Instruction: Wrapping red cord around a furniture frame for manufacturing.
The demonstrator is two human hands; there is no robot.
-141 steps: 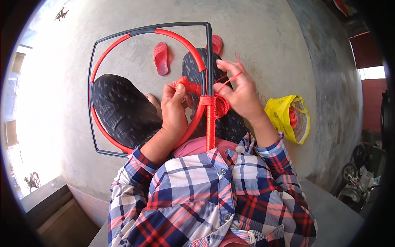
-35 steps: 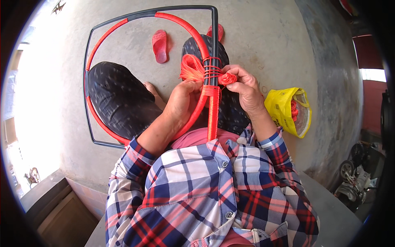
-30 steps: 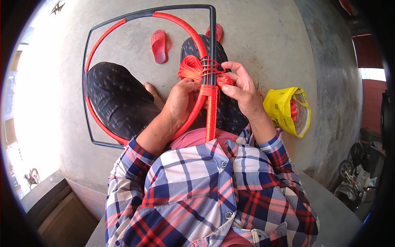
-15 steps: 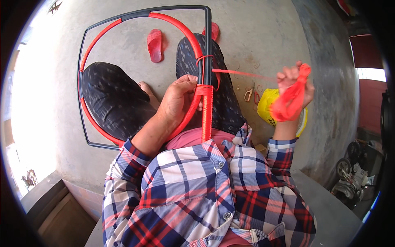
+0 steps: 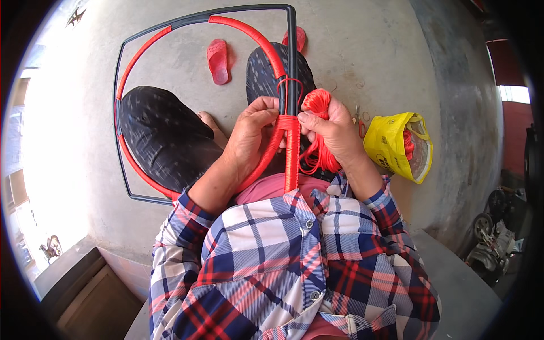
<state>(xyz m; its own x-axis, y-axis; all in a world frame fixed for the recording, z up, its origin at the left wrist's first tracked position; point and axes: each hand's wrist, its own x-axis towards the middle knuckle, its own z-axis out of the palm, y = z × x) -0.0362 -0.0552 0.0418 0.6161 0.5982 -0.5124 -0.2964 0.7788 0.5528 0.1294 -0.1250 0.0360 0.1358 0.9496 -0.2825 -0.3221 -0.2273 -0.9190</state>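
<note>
A dark metal frame [image 5: 118, 156] with a round ring inside it rests across my lap. Red cord wrapping [image 5: 249, 33] covers parts of the ring, with black stretches left bare between them. At the right side, where ring and straight bar meet, the wrapping binds both tubes together. My left hand [image 5: 254, 127] is closed around the ring just by this junction, some fingertips hidden behind the tubes. Across the bar, my right hand [image 5: 334, 127] grips a hank of red cord [image 5: 318, 102], whose loose strands hang below. A thin red loop circles the tubes slightly farther up.
On the floor to the right lies a yellow bag [image 5: 391, 141] with red cord inside. Partly hidden scissors [image 5: 361, 126] lie beside it. Two red slippers are farther off, one of them [image 5: 218, 61] ahead of my legs. A wheeled machine [image 5: 493, 243] stands far right.
My right hand has come in from the far right to the junction with the hank, and the stretched strand no longer shows. My left hand stays at the ring.
</note>
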